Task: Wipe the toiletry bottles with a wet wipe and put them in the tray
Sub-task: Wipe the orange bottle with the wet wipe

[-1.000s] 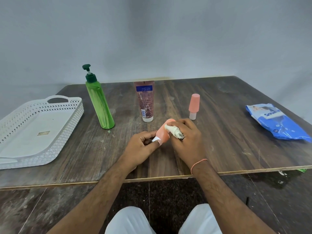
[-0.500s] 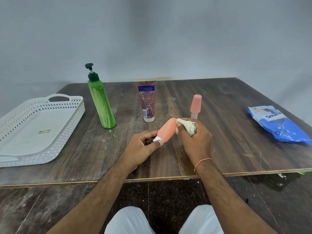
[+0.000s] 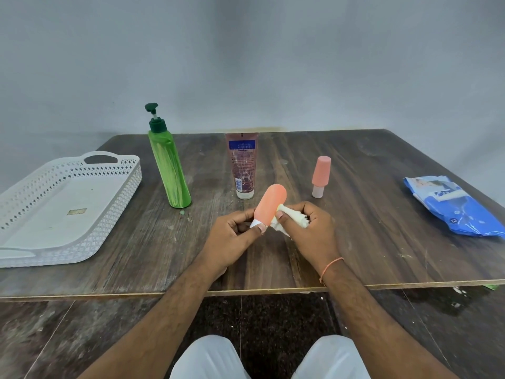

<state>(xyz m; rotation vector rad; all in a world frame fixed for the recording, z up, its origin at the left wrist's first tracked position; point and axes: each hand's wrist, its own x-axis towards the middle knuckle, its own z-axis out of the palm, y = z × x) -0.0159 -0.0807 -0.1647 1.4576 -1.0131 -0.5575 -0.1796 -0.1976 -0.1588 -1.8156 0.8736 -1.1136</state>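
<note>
My left hand [image 3: 235, 236] grips the white lower end of a small orange bottle [image 3: 270, 205], which tilts up and to the right above the table. My right hand [image 3: 308, 228] holds a crumpled white wet wipe [image 3: 291, 218] against the bottle's right side. A second small orange bottle [image 3: 321, 175] stands upright behind my hands. A brown tube [image 3: 243, 165] stands on its cap at the middle, and a tall green pump bottle [image 3: 168, 165] stands to its left. The white lattice tray [image 3: 114, 203] lies at the far left with nothing in it but a small label.
A blue pack of wet wipes [image 3: 456, 207] lies near the right edge of the dark wooden table [image 3: 369, 242]. A small green drop [image 3: 181, 212] sits by the pump bottle's base. A grey wall rises behind the table.
My right hand slid the wipe from the bottle's top end down along its right side. The bottle has tipped more upright in my left hand.
</note>
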